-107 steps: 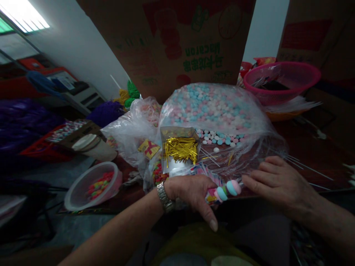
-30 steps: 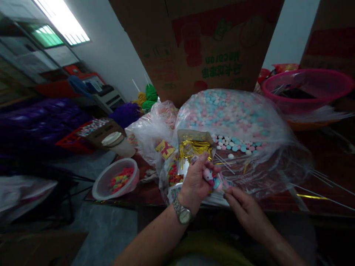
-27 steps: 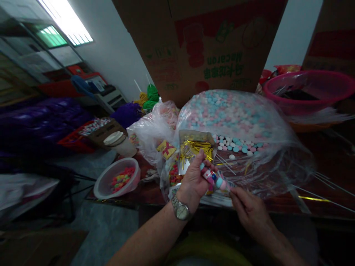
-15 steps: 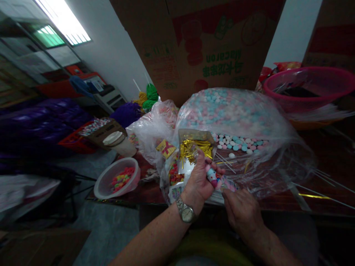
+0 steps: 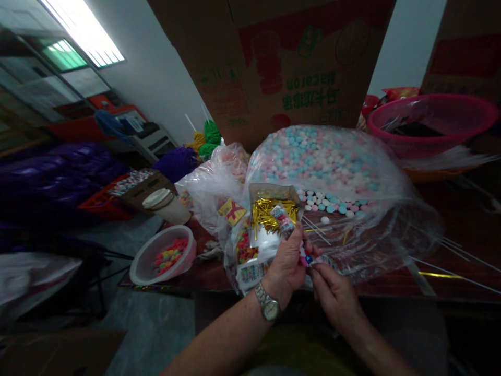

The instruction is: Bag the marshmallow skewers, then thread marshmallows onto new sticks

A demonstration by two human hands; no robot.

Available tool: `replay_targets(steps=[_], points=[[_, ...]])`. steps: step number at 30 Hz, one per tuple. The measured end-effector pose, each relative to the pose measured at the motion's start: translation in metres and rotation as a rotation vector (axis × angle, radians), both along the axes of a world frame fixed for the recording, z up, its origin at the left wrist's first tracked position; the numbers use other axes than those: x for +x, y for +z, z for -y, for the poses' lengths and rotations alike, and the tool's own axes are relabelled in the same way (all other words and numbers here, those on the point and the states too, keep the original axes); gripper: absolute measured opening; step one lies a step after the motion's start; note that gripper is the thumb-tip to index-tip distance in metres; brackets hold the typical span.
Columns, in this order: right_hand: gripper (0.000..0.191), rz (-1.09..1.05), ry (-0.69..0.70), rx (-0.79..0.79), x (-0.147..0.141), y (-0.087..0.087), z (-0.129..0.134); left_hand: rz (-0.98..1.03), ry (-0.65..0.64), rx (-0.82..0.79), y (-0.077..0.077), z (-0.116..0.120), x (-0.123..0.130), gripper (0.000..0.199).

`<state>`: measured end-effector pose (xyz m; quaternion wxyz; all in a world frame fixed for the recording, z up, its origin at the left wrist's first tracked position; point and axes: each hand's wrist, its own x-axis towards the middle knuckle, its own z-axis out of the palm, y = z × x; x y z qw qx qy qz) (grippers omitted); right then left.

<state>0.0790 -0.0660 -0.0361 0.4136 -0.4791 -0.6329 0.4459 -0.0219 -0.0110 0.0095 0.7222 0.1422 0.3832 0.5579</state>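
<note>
My left hand [image 5: 288, 261], with a wristwatch [image 5: 269, 308] on its wrist, is closed around a candy stick in a clear printed wrapper [image 5: 282, 218]. The wrapper's upper end sticks out above my thumb, over an open box of gold twist ties [image 5: 270, 211]. Close below, my right hand [image 5: 335, 290] pinches the lower part of the same wrapper, where pink and blue candy shows. Just beyond my hands lie thin white sticks [image 5: 319, 232] and loose pastel candies [image 5: 331, 209] at the mouth of a big clear bag [image 5: 309, 151].
A plastic bowl of colourful gummies [image 5: 135, 269] stands at the table's left edge, with a lidded tub [image 5: 170, 209] behind it. A pink basket [image 5: 430, 143] is at the right. A large cardboard box [image 5: 297, 62] rises at the back. More sticks [image 5: 454, 274] lie at right.
The wrapped candy stick has slid up through my left hand, so its top now shows above the thumb. My left hand has turned and shifted slightly right and down.
</note>
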Motion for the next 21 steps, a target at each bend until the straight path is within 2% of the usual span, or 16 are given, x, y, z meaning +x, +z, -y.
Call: replay_targets(steps=[4, 11, 14, 16, 19, 21], points=[[0.025, 0.062, -0.039, 0.141, -0.005, -0.002, -0.004, -0.113, 0.001, 0.002, -0.004, 0.006, 0.005, 0.043], [0.028, 0.199, -0.075, 0.237, -0.011, 0.005, -0.006, -0.336, -0.215, 0.078, -0.016, 0.014, 0.006, 0.056], [0.026, 0.144, -0.078, 0.206, -0.012, 0.008, -0.010, -0.513, -0.293, 0.158, -0.018, 0.019, 0.002, 0.058], [0.026, 0.046, -0.056, 0.157, -0.007, 0.010, -0.015, -0.691, -0.361, 0.245, -0.009, 0.025, -0.006, 0.053], [0.028, -0.031, -0.002, 0.066, 0.014, 0.013, -0.026, -1.077, -0.543, 0.549, 0.023, 0.036, -0.031, 0.034], [0.029, -0.016, 0.005, 0.029, 0.030, 0.015, -0.035, -1.423, -0.425, 0.740, 0.048, 0.035, -0.050, 0.029]])
